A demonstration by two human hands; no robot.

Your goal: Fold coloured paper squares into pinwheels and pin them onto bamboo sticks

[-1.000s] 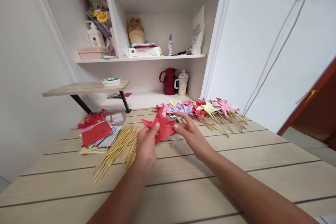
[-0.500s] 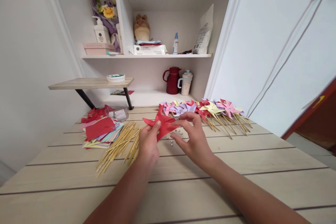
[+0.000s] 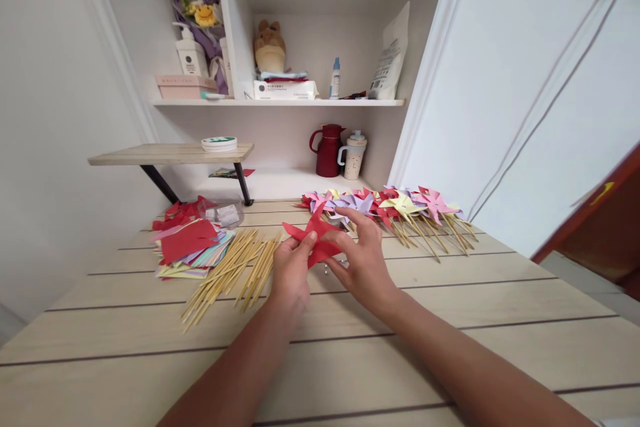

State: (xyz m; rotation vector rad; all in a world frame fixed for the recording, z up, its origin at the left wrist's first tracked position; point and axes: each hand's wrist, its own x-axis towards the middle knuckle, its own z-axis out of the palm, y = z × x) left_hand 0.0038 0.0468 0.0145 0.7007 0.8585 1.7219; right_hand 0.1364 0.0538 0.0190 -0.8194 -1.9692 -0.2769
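Observation:
My left hand (image 3: 293, 270) pinches a red paper pinwheel (image 3: 317, 230) near its middle, thumb on top. Its folded blades point outward, and no stick shows on it. My right hand (image 3: 363, 253) closes on the right-hand blade with thumb and fingers, while the index finger stretches out above. Below the pinwheel a few small shiny beads (image 3: 327, 268) lie on the table, partly hidden by my right hand. Beside my left hand lie loose thin wooden sticks (image 3: 230, 273).
Stacked coloured paper sheets (image 3: 187, 243) and a clear plastic box (image 3: 225, 215) are at the left, near a small raised shelf (image 3: 165, 155). Finished pinwheels on sticks (image 3: 405, 205) lie at the back right. A red jug (image 3: 329, 152) and a cup (image 3: 354, 157) stand behind.
My right hand has moved left onto the pinwheel's right blade, from just beside it. My left hand and the pinwheel have shifted slightly right.

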